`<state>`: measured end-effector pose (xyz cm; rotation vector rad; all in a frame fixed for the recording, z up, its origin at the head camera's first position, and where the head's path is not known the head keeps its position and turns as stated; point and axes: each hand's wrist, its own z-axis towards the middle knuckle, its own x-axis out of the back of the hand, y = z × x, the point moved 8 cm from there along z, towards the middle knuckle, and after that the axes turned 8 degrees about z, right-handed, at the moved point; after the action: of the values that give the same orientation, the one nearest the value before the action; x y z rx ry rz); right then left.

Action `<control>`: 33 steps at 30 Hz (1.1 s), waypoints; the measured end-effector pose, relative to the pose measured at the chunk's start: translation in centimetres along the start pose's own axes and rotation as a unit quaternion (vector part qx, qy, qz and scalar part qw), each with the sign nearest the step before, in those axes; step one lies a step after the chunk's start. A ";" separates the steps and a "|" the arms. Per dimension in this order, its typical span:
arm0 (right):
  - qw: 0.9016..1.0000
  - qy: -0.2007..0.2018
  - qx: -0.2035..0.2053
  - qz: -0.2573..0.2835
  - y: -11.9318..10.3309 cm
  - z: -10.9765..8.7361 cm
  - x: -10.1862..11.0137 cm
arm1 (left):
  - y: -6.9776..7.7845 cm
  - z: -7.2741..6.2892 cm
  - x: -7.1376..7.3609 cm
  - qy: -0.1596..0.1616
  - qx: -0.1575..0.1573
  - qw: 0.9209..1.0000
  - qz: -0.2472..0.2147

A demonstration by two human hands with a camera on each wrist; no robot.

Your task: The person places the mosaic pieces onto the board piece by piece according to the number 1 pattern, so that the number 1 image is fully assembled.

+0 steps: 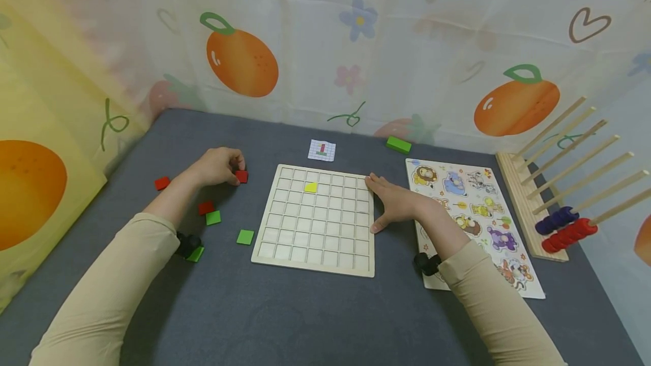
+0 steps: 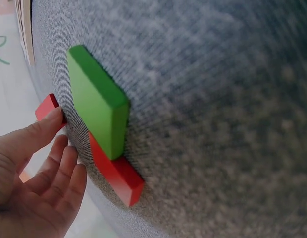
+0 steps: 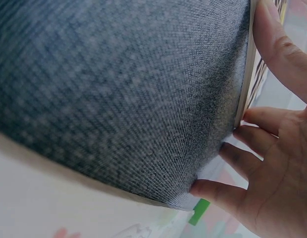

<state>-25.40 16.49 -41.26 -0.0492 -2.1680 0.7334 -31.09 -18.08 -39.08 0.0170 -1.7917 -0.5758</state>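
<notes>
In the head view, my left hand (image 1: 220,166) pinches a red square tile (image 1: 241,177) just left of the gridded wooden board (image 1: 312,270). The left wrist view shows the thumb against that red tile (image 2: 46,106), the other fingers slightly bent beneath. A yellow tile (image 1: 311,187) sits in a cell near the board's top. Along the board's right edge rests my right hand (image 1: 396,201), fingers spread and thumb lower down. In the right wrist view, this right hand (image 3: 277,163) has its thumb and index finger at the board's edge (image 3: 246,74).
Left of the board lie red tiles (image 1: 205,208) and green tiles (image 1: 245,236). A small pattern card (image 1: 322,150) and a green block (image 1: 399,144) lie behind it. Rightward are an animal puzzle board (image 1: 429,280) and a peg rack (image 1: 529,208) with blue and red beads.
</notes>
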 end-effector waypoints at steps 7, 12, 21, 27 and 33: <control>1.000 0.000 -0.001 0.003 0.1 0.1 -0.1 | 0.0 0.0 -0.1 0.003 0.005 1.000 -0.007; 1.000 -0.001 -0.001 0.002 0.0 0.1 -0.1 | 0.3 -0.1 0.0 0.007 0.000 1.000 -0.009; 1.000 0.000 0.003 0.000 -0.2 -0.1 0.1 | 1.2 0.3 0.1 0.033 -0.027 0.999 0.004; 1.000 0.000 -0.001 0.000 -0.1 0.0 0.1 | 1.7 0.6 -0.1 0.036 -0.023 0.999 -0.010; 1.000 -0.002 0.002 0.000 0.0 0.1 0.0 | 2.0 0.8 -0.6 0.021 -0.008 0.999 -0.030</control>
<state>-25.44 16.44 -41.31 -0.0449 -2.1706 0.7377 -31.04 -15.85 -39.01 0.0710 -1.7507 -0.6281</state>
